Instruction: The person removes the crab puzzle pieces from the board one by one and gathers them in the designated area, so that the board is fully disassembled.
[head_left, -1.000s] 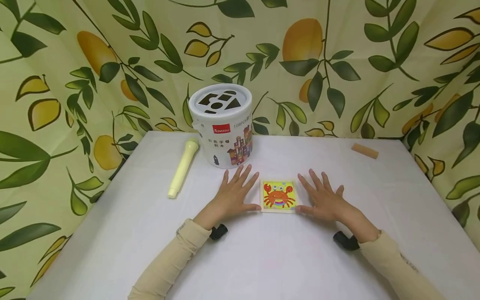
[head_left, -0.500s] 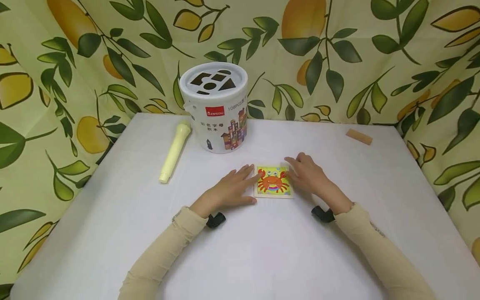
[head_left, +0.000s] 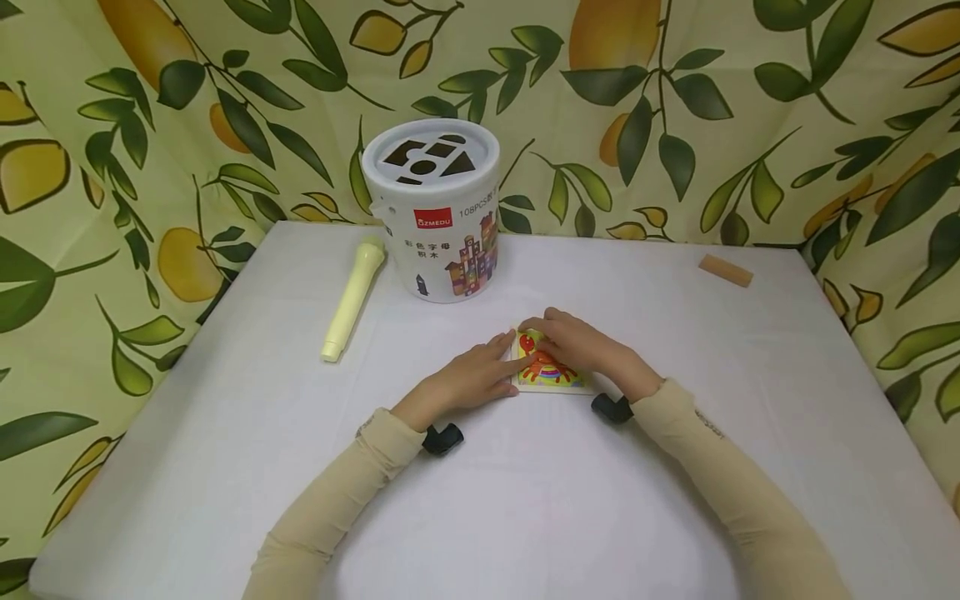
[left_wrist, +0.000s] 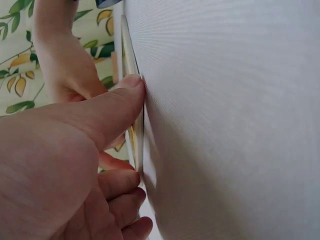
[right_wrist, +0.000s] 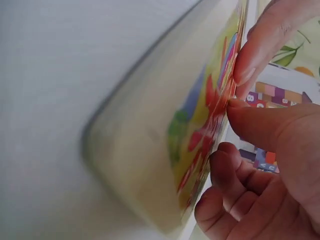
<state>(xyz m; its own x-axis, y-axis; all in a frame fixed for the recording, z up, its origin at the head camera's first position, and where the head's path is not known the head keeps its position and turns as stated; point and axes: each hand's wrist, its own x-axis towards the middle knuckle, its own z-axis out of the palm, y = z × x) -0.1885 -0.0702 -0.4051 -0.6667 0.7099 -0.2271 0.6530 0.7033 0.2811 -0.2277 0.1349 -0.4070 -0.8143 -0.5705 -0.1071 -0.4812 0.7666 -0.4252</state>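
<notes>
A small square wooden jigsaw puzzle with an orange crab on yellow (head_left: pixel 553 376) lies flat on the white table. My left hand (head_left: pixel 467 379) is at its left side, thumb at the lower left corner and index finger reaching onto the picture. In the left wrist view the thumb (left_wrist: pixel 131 82) touches the frame's edge. My right hand (head_left: pixel 579 342) bends over the puzzle's upper right part and covers it. In the right wrist view its thumb (right_wrist: pixel 260 122) and index finger tips touch the picture close together; whether they pinch a piece cannot be told.
A white bucket with a shape-hole lid (head_left: pixel 435 212) stands behind the puzzle to the left. Beside it lies a pale yellow stick (head_left: pixel 354 298), perhaps a marker or toy microphone. At the back right is a small brown wooden block (head_left: pixel 726 270). A patterned curtain (head_left: pixel 645 108) hangs behind the table.
Both hands lay flat, fingers spread, on either side of the puzzle. The left index finger has come onto the picture. My right hand has moved left over the puzzle with bent fingers.
</notes>
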